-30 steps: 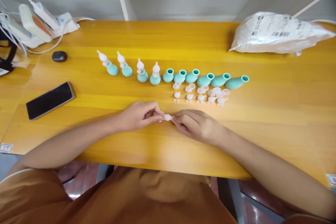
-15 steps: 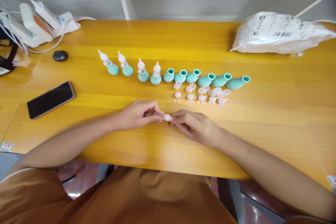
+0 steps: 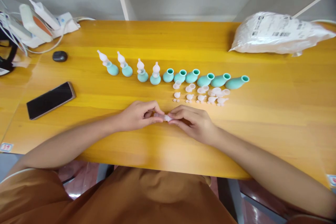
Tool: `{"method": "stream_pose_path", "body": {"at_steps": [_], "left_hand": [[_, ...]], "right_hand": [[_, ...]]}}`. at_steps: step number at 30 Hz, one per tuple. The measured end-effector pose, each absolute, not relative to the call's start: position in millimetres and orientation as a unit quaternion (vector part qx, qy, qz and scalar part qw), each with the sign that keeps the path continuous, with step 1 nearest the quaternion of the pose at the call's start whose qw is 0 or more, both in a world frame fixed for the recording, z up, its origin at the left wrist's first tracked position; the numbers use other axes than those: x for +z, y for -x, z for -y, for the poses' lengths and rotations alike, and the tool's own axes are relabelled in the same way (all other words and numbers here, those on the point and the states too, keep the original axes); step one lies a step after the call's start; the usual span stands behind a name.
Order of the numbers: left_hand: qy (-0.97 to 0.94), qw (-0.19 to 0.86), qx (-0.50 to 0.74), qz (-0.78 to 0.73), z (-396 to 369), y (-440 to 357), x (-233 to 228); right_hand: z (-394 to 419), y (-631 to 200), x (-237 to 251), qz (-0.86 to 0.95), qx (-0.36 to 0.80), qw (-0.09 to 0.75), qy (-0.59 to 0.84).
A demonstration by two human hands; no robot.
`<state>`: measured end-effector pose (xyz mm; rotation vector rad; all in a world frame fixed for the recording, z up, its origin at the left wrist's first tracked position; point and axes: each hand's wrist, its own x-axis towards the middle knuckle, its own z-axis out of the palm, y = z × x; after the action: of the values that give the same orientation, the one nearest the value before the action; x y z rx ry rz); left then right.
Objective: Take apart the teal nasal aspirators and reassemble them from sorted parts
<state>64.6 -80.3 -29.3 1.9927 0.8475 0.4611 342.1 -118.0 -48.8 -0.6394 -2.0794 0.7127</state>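
Between my two hands is a small translucent whitish plastic piece [image 3: 167,118], partly hidden by fingers. My left hand [image 3: 139,115] pinches its left end between thumb and forefinger. At the right end, my right hand [image 3: 194,120] pinches it with thumb and fingertips. Beyond the hands lie pale pink cup-like pieces [image 3: 190,87], small rounded pieces with spouts [image 3: 189,97] and tiny discs [image 3: 188,101]. Behind these stand several open teal bulbs [image 3: 193,76] in a row. Farther left, several teal bulbs carry pale pink pointed tops [image 3: 140,64].
On the left lie a black phone [image 3: 51,100] and a black mouse [image 3: 60,56]. White chargers and cables [image 3: 39,24] crowd the back left corner. A white plastic bag [image 3: 280,35] lies at the back right. The yellow wooden table's front edge [image 3: 157,170] is near my body.
My right hand has shifted slightly up and closed in over the right end of the plastic piece. More of the piece shows by my left fingertips. The things on the table stay put.
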Motion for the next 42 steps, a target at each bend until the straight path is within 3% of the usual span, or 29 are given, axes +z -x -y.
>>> {"method": "stream_pose_path", "body": {"at_steps": [11,23,35,42], "left_hand": [[-0.825,0.419,0.193,-0.328,80.7,-65.3,-29.2],[-0.792,0.464,0.185,-0.351,80.0,-70.3,-25.0],[-0.810,0.444,0.191,-0.332,79.3,-67.6,-28.4],[-0.809,0.442,0.193,-0.336,79.5,-67.3,-30.3]], "right_hand": [[120.1,-341.4,-47.5,0.839,0.264,0.391,0.270],[117.3,-334.7,-50.4,0.837,0.246,0.407,0.271],[109.5,-336.5,-54.4,0.795,0.354,0.404,0.282],[112.4,-334.8,-55.0,0.793,0.328,0.399,0.323]]}}
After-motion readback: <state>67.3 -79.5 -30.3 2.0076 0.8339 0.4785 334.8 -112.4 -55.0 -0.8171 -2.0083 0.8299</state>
